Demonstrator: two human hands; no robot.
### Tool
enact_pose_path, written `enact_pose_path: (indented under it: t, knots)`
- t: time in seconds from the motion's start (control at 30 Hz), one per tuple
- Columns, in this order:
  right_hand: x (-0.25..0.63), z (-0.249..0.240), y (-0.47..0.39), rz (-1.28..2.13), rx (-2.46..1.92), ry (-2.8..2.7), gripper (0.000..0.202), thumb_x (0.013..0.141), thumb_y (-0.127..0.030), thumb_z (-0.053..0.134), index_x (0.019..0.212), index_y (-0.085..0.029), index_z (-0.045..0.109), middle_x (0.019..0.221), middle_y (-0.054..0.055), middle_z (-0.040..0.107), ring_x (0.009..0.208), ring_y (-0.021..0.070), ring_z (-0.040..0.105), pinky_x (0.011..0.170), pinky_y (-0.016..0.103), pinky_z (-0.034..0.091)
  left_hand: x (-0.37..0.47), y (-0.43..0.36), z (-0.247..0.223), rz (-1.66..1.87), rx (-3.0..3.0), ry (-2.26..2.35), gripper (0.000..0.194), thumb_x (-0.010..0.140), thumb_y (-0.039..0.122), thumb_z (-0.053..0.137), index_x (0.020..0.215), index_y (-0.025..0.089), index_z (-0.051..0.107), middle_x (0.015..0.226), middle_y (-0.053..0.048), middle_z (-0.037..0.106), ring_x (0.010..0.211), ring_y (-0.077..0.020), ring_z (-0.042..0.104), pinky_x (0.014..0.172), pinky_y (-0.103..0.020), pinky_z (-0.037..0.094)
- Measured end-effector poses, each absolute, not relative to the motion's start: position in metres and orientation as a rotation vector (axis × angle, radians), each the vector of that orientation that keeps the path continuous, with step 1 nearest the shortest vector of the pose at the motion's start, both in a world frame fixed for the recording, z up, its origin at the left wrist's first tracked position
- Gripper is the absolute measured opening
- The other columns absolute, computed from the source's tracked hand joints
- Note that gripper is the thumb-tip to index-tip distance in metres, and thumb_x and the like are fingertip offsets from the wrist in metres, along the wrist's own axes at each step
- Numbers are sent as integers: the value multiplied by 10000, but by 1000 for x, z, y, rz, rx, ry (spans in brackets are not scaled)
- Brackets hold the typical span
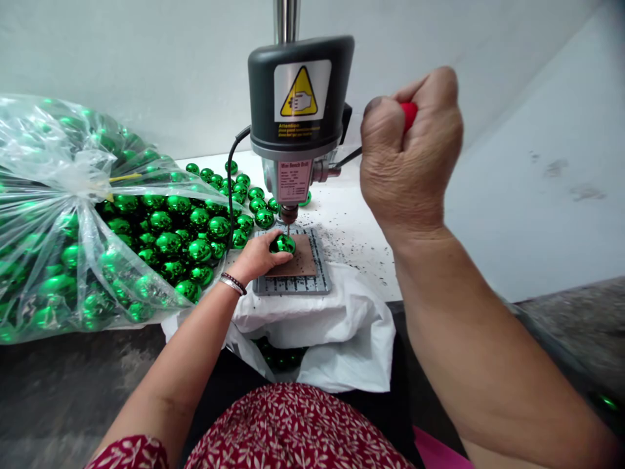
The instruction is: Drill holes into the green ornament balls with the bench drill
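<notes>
A shiny green ball [285, 244] rests on a brown board [305, 260] on the grey slotted base [319, 284] of a mini bench drill [297, 98]. Fingers and thumb of my left hand [260, 256] are wrapped round the ball from the left. The thin drill bit [288, 230] points down at the ball's top; whether it has entered the ball I cannot tell. Raised at the right, my right hand [413, 153] is closed round the red knob [409, 115] of the drill's lever, whose dark rod [349, 157] runs to the drill's side.
A large clear plastic bag [92, 195] full of green balls lies at the left, with loose balls [256, 203] spilling beside the drill. Dark shavings [364, 244] dot the white table. In front hangs a white bag [342, 326] with green balls inside. A black cable [230, 169] curves down left of the drill.
</notes>
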State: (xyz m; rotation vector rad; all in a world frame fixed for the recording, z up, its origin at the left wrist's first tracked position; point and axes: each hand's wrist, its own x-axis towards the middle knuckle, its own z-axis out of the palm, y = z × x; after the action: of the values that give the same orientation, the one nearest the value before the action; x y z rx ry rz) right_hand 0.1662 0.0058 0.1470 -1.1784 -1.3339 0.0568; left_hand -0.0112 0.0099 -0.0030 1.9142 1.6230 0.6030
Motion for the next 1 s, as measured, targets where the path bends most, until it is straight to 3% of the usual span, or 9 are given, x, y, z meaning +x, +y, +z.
enact_pose_path:
  t: [0.27,0.47,0.67,1.0]
  knots:
    - [167,144,8,48,-1162,-1336,186,870,-164,475,751,-170,333,675,-59,334,639,17,293,685,195,267,-18,11,-9,670,1859,1561,651,713,316,738,1335,192,595,1152,-45,718,1021,-238,665,965,-340,500]
    - [166,144,8,47,-1190,-1332,188,876,-176,479,754,-167,336,688,-51,333,652,21,294,695,204,268,-12,26,-7,626,1959,1435,651,607,262,805,1242,209,669,1111,-46,732,1034,-254,655,981,-359,485]
    - [165,146,8,37,-1169,-1321,243,858,-132,496,719,-186,305,649,-49,331,621,38,288,663,216,276,-24,29,-8,649,1696,1309,527,721,371,726,1222,215,676,1122,-2,729,1058,-208,644,986,-319,481]
    - [165,146,7,53,-1177,-1343,273,873,-139,479,705,-203,273,656,-53,310,619,40,269,673,212,290,-20,35,-6,665,1578,1328,523,698,387,730,1187,206,696,1098,-8,736,1030,-207,650,982,-326,486]
